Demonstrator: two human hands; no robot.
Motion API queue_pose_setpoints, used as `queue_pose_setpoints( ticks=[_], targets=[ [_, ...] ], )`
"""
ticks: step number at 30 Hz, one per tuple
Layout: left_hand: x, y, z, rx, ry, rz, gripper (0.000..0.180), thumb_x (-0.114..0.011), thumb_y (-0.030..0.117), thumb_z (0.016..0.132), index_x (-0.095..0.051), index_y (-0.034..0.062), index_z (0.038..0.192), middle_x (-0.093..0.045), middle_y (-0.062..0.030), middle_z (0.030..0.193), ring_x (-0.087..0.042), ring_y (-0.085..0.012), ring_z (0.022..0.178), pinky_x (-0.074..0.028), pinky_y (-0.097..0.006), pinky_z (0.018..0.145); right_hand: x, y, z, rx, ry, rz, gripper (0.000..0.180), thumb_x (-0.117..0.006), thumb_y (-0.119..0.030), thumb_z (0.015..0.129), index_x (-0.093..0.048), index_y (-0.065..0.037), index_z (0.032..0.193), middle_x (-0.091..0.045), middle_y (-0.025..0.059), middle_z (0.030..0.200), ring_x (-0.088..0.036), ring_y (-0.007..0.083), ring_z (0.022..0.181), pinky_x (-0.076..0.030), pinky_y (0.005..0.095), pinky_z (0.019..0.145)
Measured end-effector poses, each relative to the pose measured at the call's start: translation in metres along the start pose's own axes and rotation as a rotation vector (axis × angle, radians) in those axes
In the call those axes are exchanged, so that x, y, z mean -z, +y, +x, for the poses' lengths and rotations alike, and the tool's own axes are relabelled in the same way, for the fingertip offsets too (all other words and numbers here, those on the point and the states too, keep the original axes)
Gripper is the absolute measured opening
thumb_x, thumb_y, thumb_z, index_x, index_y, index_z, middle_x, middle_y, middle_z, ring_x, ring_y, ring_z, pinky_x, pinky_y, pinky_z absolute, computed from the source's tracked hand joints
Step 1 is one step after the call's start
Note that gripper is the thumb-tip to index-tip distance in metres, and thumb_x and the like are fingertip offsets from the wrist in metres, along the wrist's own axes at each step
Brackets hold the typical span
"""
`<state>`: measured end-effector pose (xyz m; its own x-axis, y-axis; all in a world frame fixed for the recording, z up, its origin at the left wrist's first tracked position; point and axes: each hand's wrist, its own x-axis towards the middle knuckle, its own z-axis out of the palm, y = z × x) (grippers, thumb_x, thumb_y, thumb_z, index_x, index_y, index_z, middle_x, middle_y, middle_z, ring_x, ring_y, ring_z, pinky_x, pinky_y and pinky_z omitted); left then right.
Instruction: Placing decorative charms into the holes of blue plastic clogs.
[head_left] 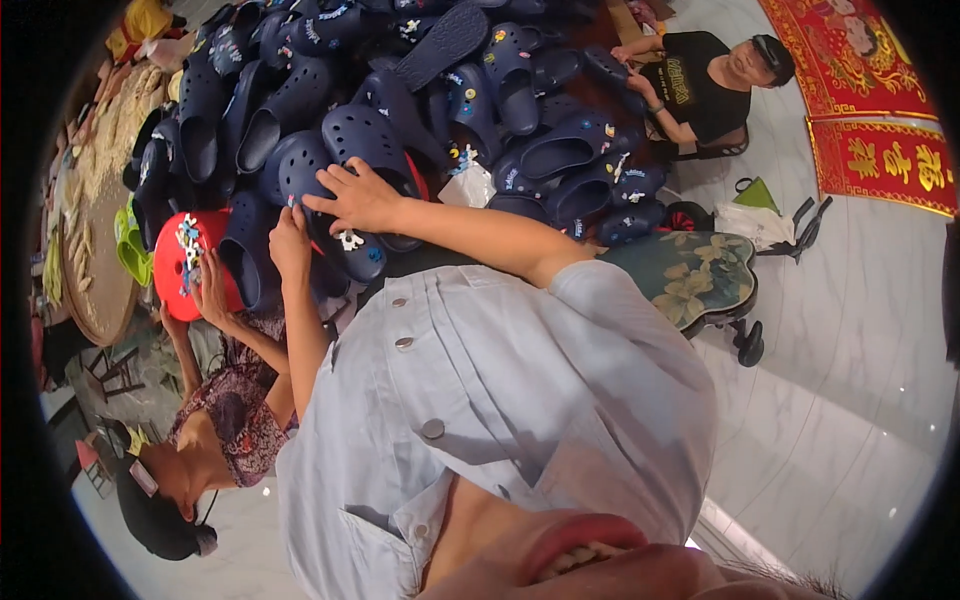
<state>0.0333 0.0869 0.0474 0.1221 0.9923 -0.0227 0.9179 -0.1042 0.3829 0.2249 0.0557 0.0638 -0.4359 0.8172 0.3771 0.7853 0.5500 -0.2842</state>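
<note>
My left hand (290, 245) is closed in a pinch at the near side of a navy clog (300, 158). At its fingertips is a small coloured bit, perhaps a shoe charm, too small to make out. From the right my right hand (362, 198) reaches across, fingers spread over the same clog, the thumb close to my left fingertips. Beside it lies another navy clog (358, 135) with a holed upper. Just below my right hand, a clog (362, 265) bears a white charm (348, 240).
A heap of navy clogs (510, 75) fills the table. At left, a co-worker's hand (210, 290) touches charms on a red round stool or lid (175, 285); green clogs (130, 245) lie beyond. Another person (700, 90) handles a clog across the heap. A flowered stool (690, 275) stands right.
</note>
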Motion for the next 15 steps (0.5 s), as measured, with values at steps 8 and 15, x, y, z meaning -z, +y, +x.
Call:
queue_pose_setpoints(
  ticks=[8, 15],
  targets=[
    [-0.003, -0.007, -0.016, 0.011, 0.138, -0.121, 0.029, -0.047, 0.027, 0.099, -0.058, 0.0028, 0.087, -0.063, -0.0233, 0.071, -0.063, -0.0438, 0.067, -0.048, -0.049, 0.058, -0.019, -0.006, -0.001, -0.004, 0.073, -0.077, 0.04, -0.054, -0.026, 0.088, -0.053, -0.025, 0.128, -0.052, 0.0191, 0.123, -0.054, 0.0282, 0.106, -0.036, 0.0467, 0.093],
    [-0.005, -0.018, -0.042, 0.096, 0.296, -0.51, 0.03, -0.044, 0.023, 0.103, -0.059, 0.0005, 0.089, -0.064, -0.0092, 0.066, -0.064, -0.0162, 0.058, -0.049, -0.031, 0.054, -0.023, -0.008, 0.002, 0.002, 0.127, -0.109, 0.043, -0.055, -0.021, 0.086, -0.049, -0.025, 0.128, -0.054, 0.0187, 0.122, -0.056, 0.0268, 0.099, -0.036, 0.045, 0.09]
  ],
)
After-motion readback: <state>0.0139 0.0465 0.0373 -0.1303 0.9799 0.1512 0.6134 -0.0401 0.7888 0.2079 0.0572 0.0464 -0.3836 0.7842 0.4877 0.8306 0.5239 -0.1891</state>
